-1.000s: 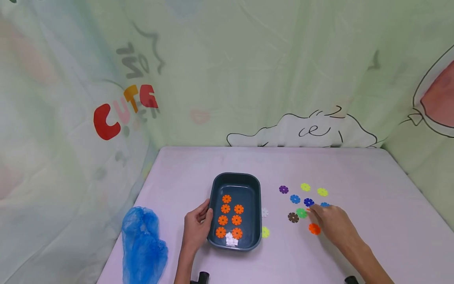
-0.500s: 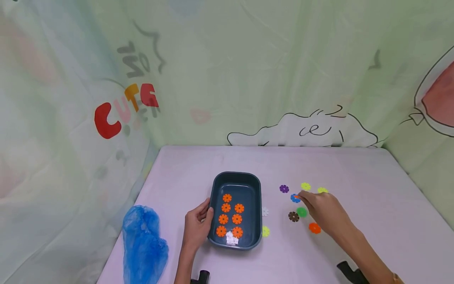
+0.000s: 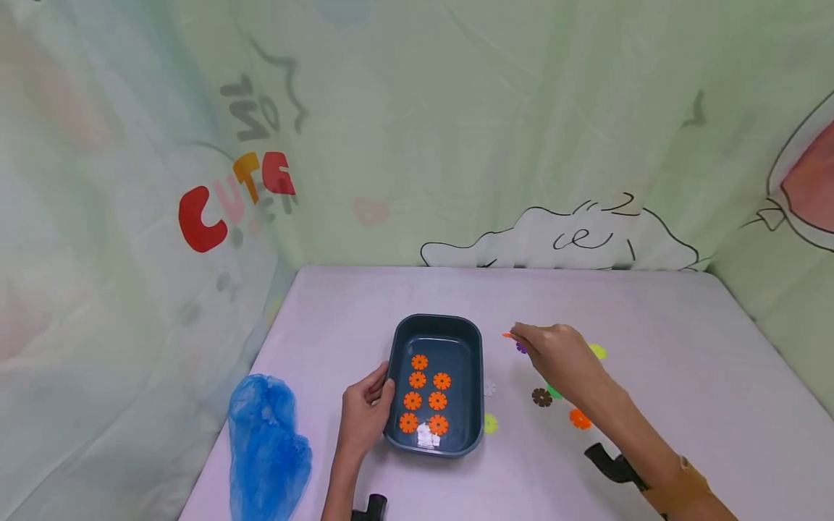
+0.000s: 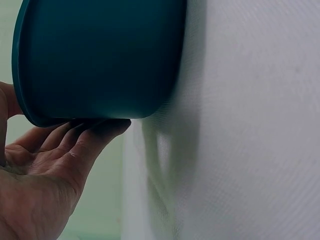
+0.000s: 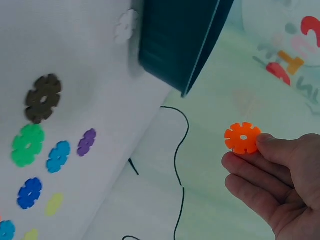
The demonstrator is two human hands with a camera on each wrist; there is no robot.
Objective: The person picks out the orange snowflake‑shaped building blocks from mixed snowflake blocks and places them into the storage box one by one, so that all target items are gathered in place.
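My left hand (image 3: 365,412) grips the left rim of a dark blue-grey tray (image 3: 449,327), thumb on the rim and fingers against the outer wall, as the left wrist view shows. Inside the tray, several orange notched plastic discs (image 3: 438,401) lie in two columns. Between thumb and fingers, my right hand (image 3: 563,358) pinches another orange notched disc (image 5: 243,138) above the table, to the right of the tray. Beneath and beside that hand lie loose discs: a purple one (image 5: 86,142), a brown one (image 3: 541,397), a green one (image 5: 28,145) and an orange one (image 3: 580,418).
A crumpled blue plastic bag (image 3: 267,449) lies at the table's left. A white disc (image 5: 126,26) and a yellow-green disc (image 3: 491,423) sit close by the tray's right side. Printed curtains (image 3: 456,145) hang behind and beside the table (image 3: 404,286).
My right hand has lifted the orange disc from among the loose discs and carried it up and left toward the tray. My left hand keeps its grip on the rim.
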